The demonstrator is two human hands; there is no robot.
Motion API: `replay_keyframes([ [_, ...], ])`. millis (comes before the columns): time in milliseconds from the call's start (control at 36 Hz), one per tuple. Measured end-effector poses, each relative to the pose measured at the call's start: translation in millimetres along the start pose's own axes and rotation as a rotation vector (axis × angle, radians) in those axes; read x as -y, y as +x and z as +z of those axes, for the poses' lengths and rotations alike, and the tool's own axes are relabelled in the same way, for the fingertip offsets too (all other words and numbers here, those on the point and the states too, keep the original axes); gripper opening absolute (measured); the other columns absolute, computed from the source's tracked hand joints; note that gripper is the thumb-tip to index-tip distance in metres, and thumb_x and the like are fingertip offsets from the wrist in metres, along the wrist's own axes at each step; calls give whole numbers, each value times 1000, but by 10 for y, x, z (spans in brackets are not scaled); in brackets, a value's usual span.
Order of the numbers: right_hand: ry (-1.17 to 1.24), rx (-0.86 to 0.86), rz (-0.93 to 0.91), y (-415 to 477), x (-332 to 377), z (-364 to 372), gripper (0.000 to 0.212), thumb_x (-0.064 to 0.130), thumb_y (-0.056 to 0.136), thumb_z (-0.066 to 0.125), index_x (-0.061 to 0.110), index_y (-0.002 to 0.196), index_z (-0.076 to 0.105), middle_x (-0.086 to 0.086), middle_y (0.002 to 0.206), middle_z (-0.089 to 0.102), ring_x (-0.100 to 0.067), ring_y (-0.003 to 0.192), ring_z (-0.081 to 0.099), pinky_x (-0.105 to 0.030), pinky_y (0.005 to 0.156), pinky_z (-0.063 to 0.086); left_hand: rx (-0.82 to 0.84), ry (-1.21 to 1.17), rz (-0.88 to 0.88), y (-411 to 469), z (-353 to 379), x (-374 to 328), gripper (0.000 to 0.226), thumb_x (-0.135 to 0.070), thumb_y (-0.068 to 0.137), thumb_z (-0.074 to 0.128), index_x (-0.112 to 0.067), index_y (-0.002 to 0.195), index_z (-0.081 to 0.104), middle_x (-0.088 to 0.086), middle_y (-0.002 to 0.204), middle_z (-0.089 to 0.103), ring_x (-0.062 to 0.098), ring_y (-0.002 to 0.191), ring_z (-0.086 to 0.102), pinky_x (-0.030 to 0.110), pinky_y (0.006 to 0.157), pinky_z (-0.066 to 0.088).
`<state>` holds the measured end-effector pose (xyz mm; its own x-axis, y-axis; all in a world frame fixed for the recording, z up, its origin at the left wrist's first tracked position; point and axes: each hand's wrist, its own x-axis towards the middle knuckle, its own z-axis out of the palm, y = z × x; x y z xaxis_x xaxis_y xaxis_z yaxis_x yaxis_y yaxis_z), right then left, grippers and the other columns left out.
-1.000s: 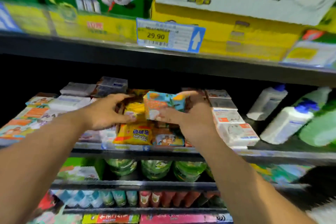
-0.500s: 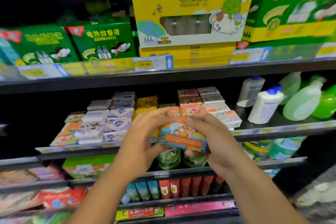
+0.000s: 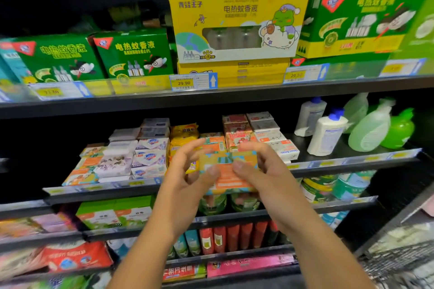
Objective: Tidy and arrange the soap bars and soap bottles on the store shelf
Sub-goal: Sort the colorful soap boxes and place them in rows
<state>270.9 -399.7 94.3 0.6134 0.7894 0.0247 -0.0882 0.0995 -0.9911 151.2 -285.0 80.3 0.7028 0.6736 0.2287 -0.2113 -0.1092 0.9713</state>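
View from head height, looking at a store shelf unit. Two bare forearms reach in from the near edge. Both hands hold one soap box [image 3: 229, 175], orange, yellow and blue, lifted in the air just in front of the middle shelf [image 3: 352, 161] and clear of it. The left hand [image 3: 187, 178] pinches the box's left end, thumb on the near face and fingers curved behind. The right hand [image 3: 265, 178] grips the right end the same way, thumb in front and fingers wrapped over the far side. Behind the box, rows of packaged soap bars [image 3: 150, 157] lie flat across the left and middle of this shelf. To the right stand a white bottle [image 3: 326, 134] with a blue cap and, further right, green bottles [image 3: 371, 129]. On the shelf above sit a yellow carton [image 3: 237, 26] and green cartons [image 3: 133, 56], with a price tag [image 3: 192, 82] reading 29.90 on the rail
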Motion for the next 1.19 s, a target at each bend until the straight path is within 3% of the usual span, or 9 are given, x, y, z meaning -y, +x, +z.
replay_keyframes([
  [111,138,-30,22,-43,2,6,14,18,97,60,29,106,63,0,96,72,-24,80,72,-30,47,48,280,20,19,-39,-202,100,67,-22,58,93,-41,117,67,-15,152,40,18,115,65,32,72,60],
  [222,297,123,117,-80,22,-34,30,22,82,77,17,110,67,-17,96,71,-27,69,67,-29,49,51,189,188,176,11,-234,84,51,-53,62,88,-39,109,71,-28,153,30,10,134,49,31,82,58],
  [361,-22,197,50,-92,66,-90,48,19,72,86,24,116,67,-2,102,75,-20,80,71,-26,66,55,45,57,123,5,-167,-22,56,-67,56,84,-40,104,73,-9,116,69,10,107,66,22,79,55],
  [472,-149,113,-35,-112,53,-53,32,34,77,72,26,108,73,12,103,76,-3,97,70,-18,80,53,-6,-83,36,-65,-32,-120,38,-26,76,72,-18,113,65,-2,101,76,14,87,73,21,60,56],
  [556,-50,22,-65,-123,-8,0,40,32,78,71,27,118,65,6,108,74,-10,100,71,-25,82,58,3,-79,46,-72,-36,-97,45,-27,79,78,-28,120,61,-5,109,71,19,82,69,29,50,54],
  [722,94,-46,-12,-132,-4,-12,10,23,96,59,25,98,68,-8,106,71,-19,75,70,-31,51,52,263,78,114,-102,-208,67,55,-50,61,90,-37,111,70,-10,150,41,25,126,57,50,91,56],
  [833,298,170,80,-119,-56,-70,45,32,77,83,18,118,68,-12,116,71,-28,95,72,-31,67,60,181,261,215,-88,-285,115,42,-69,77,68,-51,114,64,-26,149,39,9,138,43,26,91,53],
  [1000,82,291,48,-115,-188,-59,80,-4,66,87,26,133,57,-6,126,68,-33,112,68,-44,95,56,49,155,161,-103,-306,124,39,-74,76,63,-49,106,66,-11,124,60,10,111,61,21,79,52],
  [1194,-96,111,-120,-110,-189,88,49,56,68,84,33,110,73,2,114,73,-16,106,68,-28,83,57,54,104,47,-170,-343,114,81,-79,67,67,-24,126,59,-6,101,70,10,69,58,23,57,49],
])
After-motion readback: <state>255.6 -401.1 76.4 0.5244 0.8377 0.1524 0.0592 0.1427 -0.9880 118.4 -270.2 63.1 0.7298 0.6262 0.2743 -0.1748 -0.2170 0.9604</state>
